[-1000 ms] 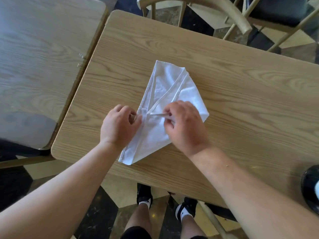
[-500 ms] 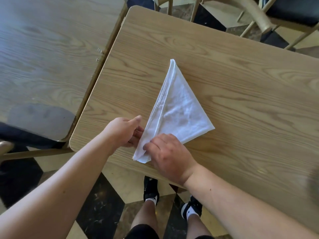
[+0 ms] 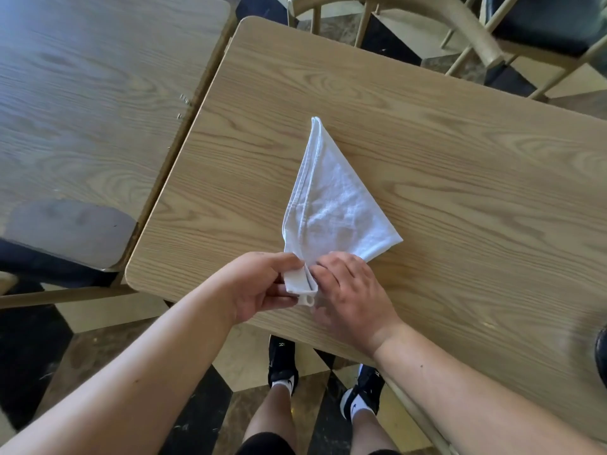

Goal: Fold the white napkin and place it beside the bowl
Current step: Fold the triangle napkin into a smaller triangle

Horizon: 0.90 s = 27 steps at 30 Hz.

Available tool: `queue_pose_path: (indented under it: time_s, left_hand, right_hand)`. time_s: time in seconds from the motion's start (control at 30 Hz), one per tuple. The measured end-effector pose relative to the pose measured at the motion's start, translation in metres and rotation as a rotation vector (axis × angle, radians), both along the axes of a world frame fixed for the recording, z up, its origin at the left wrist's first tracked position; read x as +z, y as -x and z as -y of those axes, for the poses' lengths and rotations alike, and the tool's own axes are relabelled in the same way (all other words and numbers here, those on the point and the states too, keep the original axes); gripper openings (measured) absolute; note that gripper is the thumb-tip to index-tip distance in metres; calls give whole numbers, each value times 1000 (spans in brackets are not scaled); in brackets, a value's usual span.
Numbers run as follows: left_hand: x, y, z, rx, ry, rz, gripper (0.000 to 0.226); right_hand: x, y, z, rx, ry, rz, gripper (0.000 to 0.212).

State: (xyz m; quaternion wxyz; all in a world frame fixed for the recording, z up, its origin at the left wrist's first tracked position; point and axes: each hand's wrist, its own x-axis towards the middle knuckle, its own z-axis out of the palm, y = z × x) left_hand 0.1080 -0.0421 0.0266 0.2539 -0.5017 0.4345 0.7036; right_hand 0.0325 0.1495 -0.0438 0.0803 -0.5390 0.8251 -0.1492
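The white napkin (image 3: 331,205) lies on the wooden table (image 3: 460,178), folded into a long triangle whose tip points away from me. Its near corner is turned up into a small flap. My left hand (image 3: 262,285) pinches that flap from the left. My right hand (image 3: 351,297) presses its fingertips on the same corner from the right. A dark curved edge, which may be the bowl (image 3: 601,356), shows at the far right border; most of it is out of frame.
A second wooden table (image 3: 85,93) stands close on the left, with a narrow gap between the two. Wooden chairs (image 3: 473,37) stand beyond the far edge. My legs and black shoes (image 3: 282,362) show below the near edge.
The napkin went from an open, layered fold to a flat narrow triangle. Both hands slid down to its near corner, and the left hand now lifts that corner into a flap.
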Motion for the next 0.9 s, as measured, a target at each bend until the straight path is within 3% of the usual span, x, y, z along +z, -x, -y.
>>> queue_pose_path:
  time_s: [0.1, 0.2, 0.27, 0.3, 0.4, 0.53, 0.63, 0.73, 0.83, 0.9]
  left_hand:
    - [-1, -2, -5, -38, 52, 1, 28]
    - [-8, -6, -1, -218, 597, 20, 40]
    - [-18, -10, 7, -420, 1038, -70, 25]
    - [-22, -12, 13, -543, 1182, -167, 24]
    - [-39, -13, 29, -956, 1379, -441, 54]
    - [-38, 7, 35, -1020, 1229, -446, 58]
    - [-34, 20, 46, -1003, 1024, -385, 53]
    - [-28, 33, 55, -1000, 889, -324, 25]
    - [-22, 47, 61, -1010, 864, -185, 5]
    - [-23, 52, 66, -918, 756, -172, 14]
  right_hand:
    - [-1, 4, 1, 17, 122, 10, 23]
    - [4, 11, -4, 79, 195, 23, 20]
    - [6, 16, -10, 131, 194, 27, 19]
    - [7, 18, -14, 159, 177, 38, 19]
    - [12, 24, -21, 209, 132, 121, 23]
    - [28, 32, -13, 99, 157, 290, 22]
    - [49, 44, 9, -142, 209, 423, 14]
    - [66, 70, 39, -348, 227, 688, 9]
    - [65, 108, 72, -429, 214, 776, 7]
    - [63, 131, 92, -449, 190, 807, 12]
